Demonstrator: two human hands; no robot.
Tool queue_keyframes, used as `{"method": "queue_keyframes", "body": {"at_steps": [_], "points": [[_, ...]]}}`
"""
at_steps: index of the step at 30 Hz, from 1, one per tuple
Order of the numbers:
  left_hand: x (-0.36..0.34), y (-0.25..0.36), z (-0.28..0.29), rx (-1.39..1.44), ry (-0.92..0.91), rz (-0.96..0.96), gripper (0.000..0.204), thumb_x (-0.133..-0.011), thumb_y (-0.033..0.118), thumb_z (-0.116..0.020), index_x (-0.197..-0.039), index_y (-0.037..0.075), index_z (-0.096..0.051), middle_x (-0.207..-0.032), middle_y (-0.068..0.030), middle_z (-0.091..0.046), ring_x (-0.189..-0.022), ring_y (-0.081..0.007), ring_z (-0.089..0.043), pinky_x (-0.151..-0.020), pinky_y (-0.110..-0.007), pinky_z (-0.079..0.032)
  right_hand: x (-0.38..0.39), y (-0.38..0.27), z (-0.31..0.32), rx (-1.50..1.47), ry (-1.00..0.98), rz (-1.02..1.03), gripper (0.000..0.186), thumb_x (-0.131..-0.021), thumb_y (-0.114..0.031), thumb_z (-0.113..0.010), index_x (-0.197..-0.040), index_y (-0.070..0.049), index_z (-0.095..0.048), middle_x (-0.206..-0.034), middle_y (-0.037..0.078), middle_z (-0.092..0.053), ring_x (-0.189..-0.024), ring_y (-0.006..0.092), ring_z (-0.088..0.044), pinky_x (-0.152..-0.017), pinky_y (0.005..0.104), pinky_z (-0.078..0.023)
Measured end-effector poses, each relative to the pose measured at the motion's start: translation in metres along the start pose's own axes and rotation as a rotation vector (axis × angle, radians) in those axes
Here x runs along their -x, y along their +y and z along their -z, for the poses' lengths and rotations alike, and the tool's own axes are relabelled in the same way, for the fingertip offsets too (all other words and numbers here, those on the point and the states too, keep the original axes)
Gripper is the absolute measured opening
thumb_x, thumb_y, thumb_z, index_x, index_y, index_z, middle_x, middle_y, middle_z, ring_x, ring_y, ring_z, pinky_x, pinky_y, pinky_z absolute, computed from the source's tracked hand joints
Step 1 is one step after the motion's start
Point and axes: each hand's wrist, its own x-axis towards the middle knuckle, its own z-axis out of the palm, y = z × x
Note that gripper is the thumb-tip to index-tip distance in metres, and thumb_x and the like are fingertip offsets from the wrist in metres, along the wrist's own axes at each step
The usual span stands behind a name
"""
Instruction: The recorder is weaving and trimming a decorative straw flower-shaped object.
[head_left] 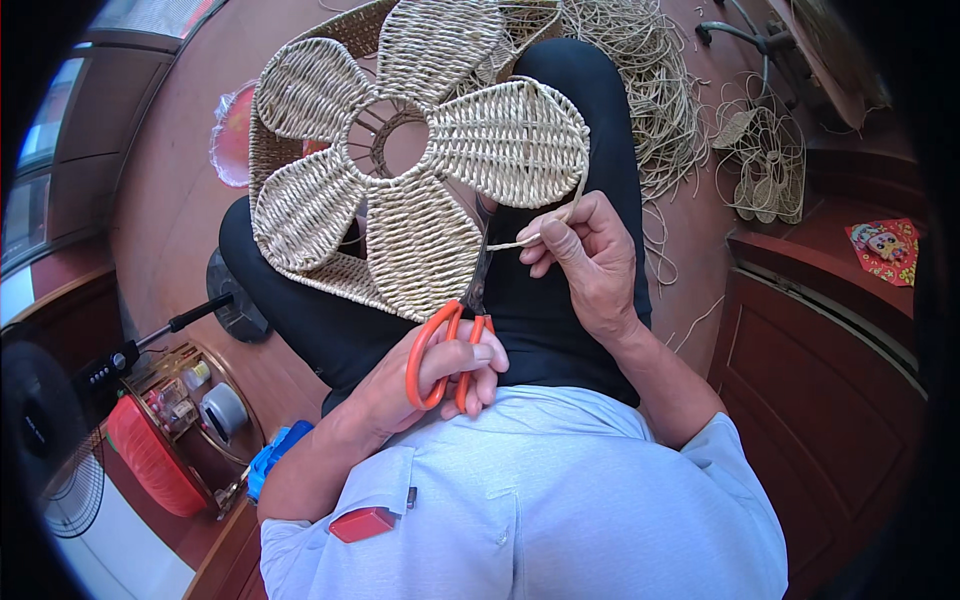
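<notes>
Reddish floor [180, 200] all around, tangled heap of loose cord [645, 90] at one o'clock — and the woven flower [415, 225] sits across your lap [545, 330] at eleven. Your left hand [448, 358], at seven, wraps the orange-handled scissors [474, 296]; your right hand [600, 270], at two, pinches the pale cord [515, 244] beside the blades. Careful: one stray tilt of those points could nick the nearest petal, and slack cord might fold between them. Lovely texture, too — twisted strands, tightly ribbed, filling rounded petals about an open centre.
</notes>
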Motion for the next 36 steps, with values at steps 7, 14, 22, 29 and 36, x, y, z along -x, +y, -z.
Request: {"method": "queue_keyframes", "body": {"at_steps": [7, 14, 22, 29, 36], "points": [[-0.007, 0.001, -0.011, 0.044, 0.016, -0.034, 0.037, -0.104, 0.029, -0.058, -0.116, -0.004, -0.069, -0.083, -0.0119, -0.072, -0.073, -0.0142, -0.071, -0.055, -0.022, -0.048, 0.005, 0.002, 0.002, -0.002, -0.032, 0.036, 0.015, -0.111, -0.015, -0.064, -0.110, -0.003, -0.055, -0.106, 0.013, -0.076, -0.087, 0.0115, -0.073, -0.075, 0.0246, -0.060], [-0.007, 0.001, -0.011, -0.013, -0.002, -0.022, 0.029, -0.106, 0.024, -0.056, -0.115, -0.002, -0.064, -0.079, -0.0112, -0.070, -0.072, -0.0156, -0.069, -0.057, -0.023, -0.049, 0.006, 0.001, 0.002, -0.006, -0.046, 0.043, 0.015, -0.111, -0.014, -0.064, -0.109, -0.003, -0.055, -0.107, 0.013, -0.076, -0.088, 0.0112, -0.073, -0.076, 0.0251, -0.060], [0.001, 0.008, -0.015, -0.143, -0.033, 0.018, 0.024, -0.106, 0.024, -0.060, -0.106, 0.001, -0.065, -0.071, -0.0044, -0.067, -0.065, -0.0090, -0.061, -0.060, -0.025, -0.046, 0.001, -0.006, 0.006, -0.073, 0.023, 0.086, 0.015, -0.113, -0.017, -0.060, -0.110, -0.003, -0.055, -0.102, 0.015, -0.075, -0.085, 0.0123, -0.072, -0.074, 0.0257, -0.061], [0.065, 0.031, 0.027, -0.328, 0.073, -0.171, 0.022, -0.105, 0.026, -0.061, -0.109, 0.005, -0.067, -0.074, -0.0020, -0.068, -0.064, -0.0057, -0.060, -0.056, -0.022, -0.043, -0.013, -0.035, 0.057, -0.095, 0.367, 0.213, 0.015, -0.113, -0.019, -0.060, -0.113, -0.004, -0.057, -0.108, 0.014, -0.074, -0.090, 0.0174, -0.075, -0.075, 0.0283, -0.063], [0.110, 0.015, 0.138, -0.315, 1.149, -0.765, 0.037, -0.108, 0.044, -0.065, -0.115, 0.008, -0.065, -0.073, 0.0020, -0.061, -0.062, -0.0079, -0.059, -0.052, -0.023, -0.041, -0.044, -0.105, 0.133, 0.000, 0.806, 0.484, 0.017, -0.111, -0.020, -0.064, -0.119, -0.006, -0.058, -0.114, 0.013, -0.076, -0.101, 0.0212, -0.078, -0.075, 0.0264, -0.065]]}}
